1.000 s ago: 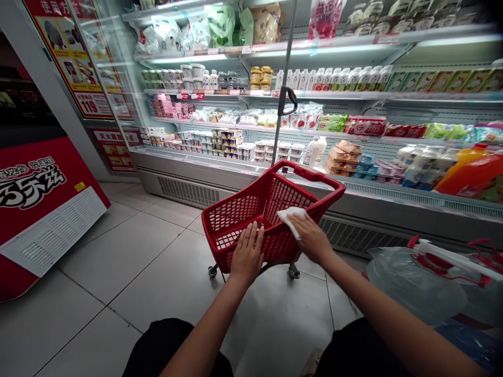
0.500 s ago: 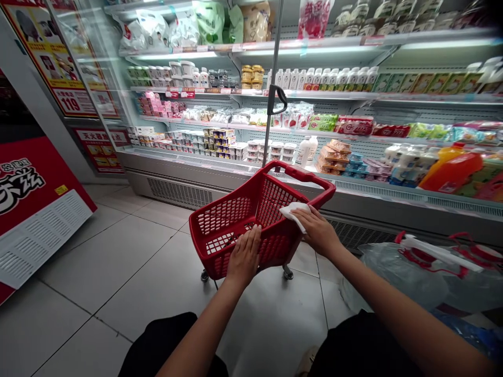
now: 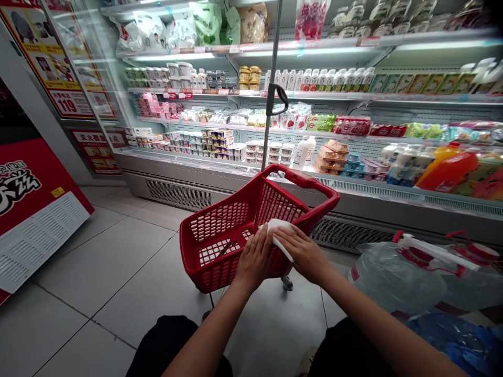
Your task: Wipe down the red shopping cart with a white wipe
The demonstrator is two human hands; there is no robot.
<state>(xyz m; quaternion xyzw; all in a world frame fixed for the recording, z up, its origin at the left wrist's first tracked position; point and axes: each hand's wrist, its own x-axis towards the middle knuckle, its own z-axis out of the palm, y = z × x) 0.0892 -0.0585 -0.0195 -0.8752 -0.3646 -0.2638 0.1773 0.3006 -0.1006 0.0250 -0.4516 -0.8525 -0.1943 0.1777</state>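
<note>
A red plastic shopping cart (image 3: 220, 209) with a lattice basket stands before me, its handle at the upper right. My left hand (image 3: 255, 259) lies over the near side of the basket, fingers stretched out and close together, their tips by the rim. Pressed on that same rim is a folded white cloth (image 3: 281, 226), held under the fingers of my right hand (image 3: 308, 254). Both hands are close together, the cloth's edge near the left fingertips. The basket floor shows through as a grid with a few dark spots.
Behind the cart runs a refrigerated display (image 3: 181, 175) stocked with dairy tubs, bottles and bags, with a dark door handle (image 3: 278, 99). Large clear water jugs (image 3: 396, 277) stand at the right. A red and white freezer (image 3: 39, 209) is on the left. Pale tiles (image 3: 118, 277) cover the floor.
My right hand has slid the cloth left along the near rim, away from the handle and up to my left hand. The cart has turned slightly, and its front end has shifted left and nearer.
</note>
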